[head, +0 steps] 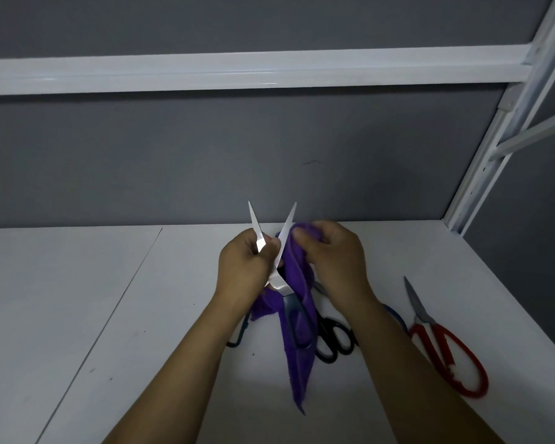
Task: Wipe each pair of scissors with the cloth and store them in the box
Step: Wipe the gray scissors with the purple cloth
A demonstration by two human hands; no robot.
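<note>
I hold a pair of dark-handled scissors [289, 302] above the white table, blades spread open and pointing up. My left hand [242, 267] grips the left blade near the pivot. My right hand [330, 254] pinches a purple cloth [297, 315] against the right blade; the cloth hangs down past the handles. Black-handled scissors [334, 339] lie on the table under my right forearm. Red-handled scissors [446, 347] lie further right. No box is in view.
The white table [109, 315] has a seam running diagonally on its left side. A grey wall stands behind, with a white shelf rail [237, 70] above and a white metal upright [481, 174] at the right. A blue handle [394, 315] shows beside my right forearm.
</note>
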